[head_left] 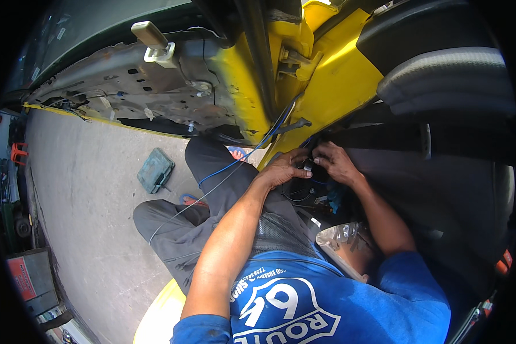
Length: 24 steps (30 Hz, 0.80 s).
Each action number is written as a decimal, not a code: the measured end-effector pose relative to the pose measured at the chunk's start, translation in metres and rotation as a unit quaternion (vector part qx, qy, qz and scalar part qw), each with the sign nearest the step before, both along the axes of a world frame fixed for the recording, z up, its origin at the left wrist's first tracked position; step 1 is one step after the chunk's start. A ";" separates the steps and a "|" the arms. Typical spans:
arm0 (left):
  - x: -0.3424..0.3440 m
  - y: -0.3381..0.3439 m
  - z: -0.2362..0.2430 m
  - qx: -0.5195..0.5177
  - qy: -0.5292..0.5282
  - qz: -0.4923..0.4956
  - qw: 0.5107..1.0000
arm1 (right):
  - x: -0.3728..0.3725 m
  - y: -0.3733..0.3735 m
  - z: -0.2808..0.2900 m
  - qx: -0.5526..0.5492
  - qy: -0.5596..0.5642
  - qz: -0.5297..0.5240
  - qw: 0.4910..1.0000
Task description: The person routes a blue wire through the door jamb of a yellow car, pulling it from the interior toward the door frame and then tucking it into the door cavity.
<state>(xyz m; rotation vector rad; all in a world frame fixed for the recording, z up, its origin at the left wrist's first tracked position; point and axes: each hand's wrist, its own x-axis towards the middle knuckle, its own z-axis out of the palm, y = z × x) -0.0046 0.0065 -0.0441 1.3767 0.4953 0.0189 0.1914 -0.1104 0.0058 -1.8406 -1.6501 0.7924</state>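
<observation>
My left hand (285, 168) is closed, its thumb pressed against a small dark piece with a shiny grey end (308, 165). What exactly this piece is, I cannot make out. Right beside it, my right hand (335, 163) has its fingers curled and pinched together, and whatever sits between them is hidden. Both hands work low in the doorway of a yellow vehicle, near its sill. Thin blue and grey wires (235, 167) run from the door hinge area across my knee. More dark and blue wires (297, 192) hang just below my hands.
The stripped door (155, 80) stands swung out at the upper left, a pale handle piece (155, 43) on it. A green tool case (156, 171) lies on the concrete floor (86, 189). A clear plastic bag (350, 243) rests by my side. A seat (447, 80) is at the upper right.
</observation>
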 end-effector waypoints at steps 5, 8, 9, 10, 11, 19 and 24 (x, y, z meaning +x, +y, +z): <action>0.009 -0.005 0.009 0.182 0.101 -0.044 0.977 | 0.003 0.000 0.005 0.000 -0.002 0.026 1.000; 0.017 -0.011 0.015 0.259 0.148 -0.017 0.954 | 0.003 0.000 0.005 0.027 -0.028 0.042 0.998; 0.019 -0.011 0.016 0.273 0.165 -0.001 0.948 | 0.003 -0.001 0.004 0.031 -0.015 0.022 0.999; 0.019 -0.011 0.016 0.276 0.184 0.005 0.944 | 0.002 -0.002 0.003 0.042 -0.005 -0.001 0.999; 0.019 -0.011 0.016 0.253 0.175 0.026 0.951 | 0.001 -0.003 0.002 0.052 0.005 -0.023 0.998; 0.011 0.001 0.016 0.063 0.106 0.067 0.990 | -0.007 -0.010 -0.009 0.111 0.001 -0.078 0.991; 0.016 0.002 0.016 -0.073 0.113 0.104 0.985 | -0.006 -0.011 -0.010 0.126 -0.050 -0.018 0.991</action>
